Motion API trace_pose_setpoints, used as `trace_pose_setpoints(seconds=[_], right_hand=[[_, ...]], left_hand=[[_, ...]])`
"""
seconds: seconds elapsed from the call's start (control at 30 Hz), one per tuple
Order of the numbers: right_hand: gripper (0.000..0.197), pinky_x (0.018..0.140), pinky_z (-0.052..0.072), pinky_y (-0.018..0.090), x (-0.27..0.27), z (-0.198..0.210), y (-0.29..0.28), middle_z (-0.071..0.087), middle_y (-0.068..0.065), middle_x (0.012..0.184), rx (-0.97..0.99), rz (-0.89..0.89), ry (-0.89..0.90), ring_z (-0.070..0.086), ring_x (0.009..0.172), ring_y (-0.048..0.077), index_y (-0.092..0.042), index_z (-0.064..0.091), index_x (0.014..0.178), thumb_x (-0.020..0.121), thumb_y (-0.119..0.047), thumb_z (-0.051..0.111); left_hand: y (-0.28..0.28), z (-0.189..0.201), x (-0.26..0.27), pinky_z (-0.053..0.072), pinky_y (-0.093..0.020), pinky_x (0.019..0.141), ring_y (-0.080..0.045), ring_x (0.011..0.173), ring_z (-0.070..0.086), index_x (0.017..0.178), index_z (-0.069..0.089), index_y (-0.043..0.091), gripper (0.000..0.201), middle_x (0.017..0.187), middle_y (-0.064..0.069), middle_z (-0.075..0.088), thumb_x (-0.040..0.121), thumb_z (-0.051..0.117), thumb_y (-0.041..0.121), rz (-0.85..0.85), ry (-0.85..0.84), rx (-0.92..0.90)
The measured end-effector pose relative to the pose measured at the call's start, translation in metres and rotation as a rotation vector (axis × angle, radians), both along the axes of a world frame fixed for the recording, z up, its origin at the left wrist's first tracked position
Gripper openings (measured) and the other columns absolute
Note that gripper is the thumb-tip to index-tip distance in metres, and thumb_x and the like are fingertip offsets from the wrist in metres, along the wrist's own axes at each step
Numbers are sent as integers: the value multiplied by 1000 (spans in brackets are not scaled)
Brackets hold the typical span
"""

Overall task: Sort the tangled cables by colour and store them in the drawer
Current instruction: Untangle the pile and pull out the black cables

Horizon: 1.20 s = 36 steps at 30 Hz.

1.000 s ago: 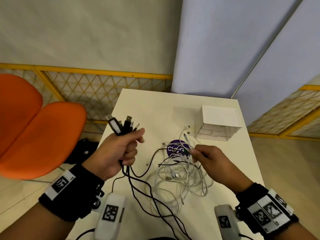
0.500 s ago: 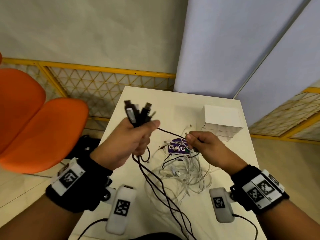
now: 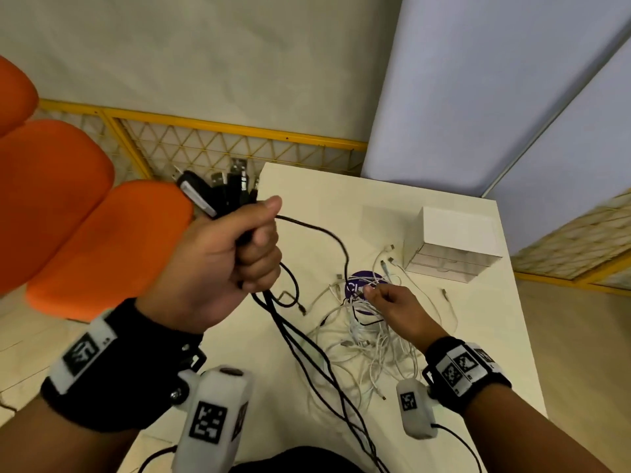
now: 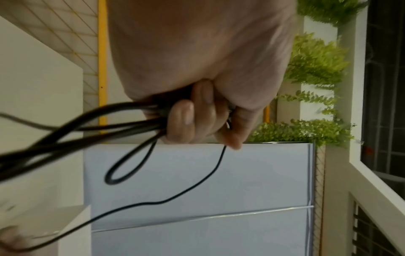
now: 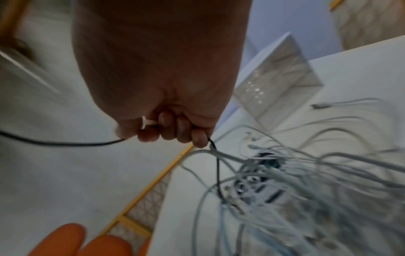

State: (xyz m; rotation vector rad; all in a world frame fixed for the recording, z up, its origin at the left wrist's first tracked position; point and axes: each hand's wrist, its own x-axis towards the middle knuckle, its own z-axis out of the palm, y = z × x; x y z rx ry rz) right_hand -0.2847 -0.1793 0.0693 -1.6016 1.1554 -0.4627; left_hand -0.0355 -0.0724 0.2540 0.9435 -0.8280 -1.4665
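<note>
Since the earlier frames the left hand (image 3: 218,264) has risen higher and further to the left, drawing the bundle of black cables (image 3: 300,346) up off the table, while the right hand (image 3: 392,308) has dropped back down onto the pile.

The left hand is a closed fist around the black cables, their plugs fanning out above the knuckles. The right hand pinches one thin black cable (image 3: 327,233) at the far edge of the tangle of white cables (image 3: 368,346); that thin cable arcs up to the left fist.

The white cables lie in a loose heap at the middle of the cream rectangular table (image 3: 478,336), partly covering a round purple sticker (image 3: 358,285). The small white drawer box with translucent drawer fronts (image 3: 454,244) stands at the far right of the table, just beyond the heap, its drawers closed. Two orange moulded chairs (image 3: 85,233) stand to the left; a yellow mesh barrier (image 3: 239,145) runs behind the table, with pale blue panels (image 3: 495,80) on the right.

Only the left wrist view shows green hanging plants (image 4: 315,65) and a white railing (image 4: 377,188). The right wrist view, blurred, shows the fingers (image 5: 184,131) curled on the thin black cable and a white plug (image 5: 145,122) sticking out between them.
</note>
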Motion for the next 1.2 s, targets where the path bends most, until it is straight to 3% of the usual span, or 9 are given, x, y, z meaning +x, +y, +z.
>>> trace_pose_setpoints(seconds=[0.13,0.27,0.33,0.43,0.6,0.67,0.9,1.07,1.2], right_hand=[[43,63,37,31,17,22,1,45,5,63,-93,99,43,41,60,11,-13,52,67,100,-40,51],[33,57,39,26,33,62,10,58,11,67,-200,199,63,46,58,11,-25,60,70,100,-37,52],[28,57,42,29,37,78,15,63,8,71,-249,227,71,51,60,17,-25,60,73,99,-34,53],[19,63,46,35,39,85,20,63,5,75,-263,253,93,57,71,24,-18,61,82,98,-28,56],[22,58,37,23,30,77,16,58,5,72,-275,239,52,45,62,8,-14,56,82,98,-29,57],[26,56,35,22,26,71,14,54,11,70,-248,226,29,41,59,8,-10,56,82,98,-31,57],[40,64,37,30,11,25,6,44,0,67,-98,141,-44,41,63,14,-9,54,78,103,-38,46],[38,63,44,18,0,-13,7,44,4,72,-54,42,-24,46,65,13,-6,48,77,104,-33,43],[36,63,43,21,-12,-43,5,52,-1,69,-55,-8,17,51,61,10,-8,52,77,105,-27,41]], left_hand=[[-5,-21,-12,11,-27,43,-11,41,12,81,70,8,26,52,3,16,86,62,32,23,-89,96],[-14,-47,-33,10,-31,47,-15,47,13,106,65,-8,38,54,2,20,88,74,25,24,-307,259],[-20,-60,-41,13,-27,45,-15,48,15,98,60,-8,37,54,3,22,91,71,27,17,-379,356],[-28,-72,-47,18,-23,43,-12,44,21,84,53,11,25,54,4,27,94,68,28,13,-482,387],[-34,-75,-50,17,-21,42,-10,42,22,83,62,9,44,51,5,31,98,55,50,-156,-571,482],[-32,-76,-50,16,-21,42,-10,42,20,75,57,11,47,51,5,27,98,53,52,-198,-569,472],[-31,-63,-34,10,-27,46,-13,41,14,62,41,18,44,52,1,20,97,61,36,18,-405,363],[-22,-28,-6,10,-26,44,-13,42,12,60,39,21,44,50,4,16,91,62,42,122,-234,231],[-12,-5,14,9,-28,45,-8,40,15,61,40,21,43,51,6,16,91,60,46,105,-145,159]])
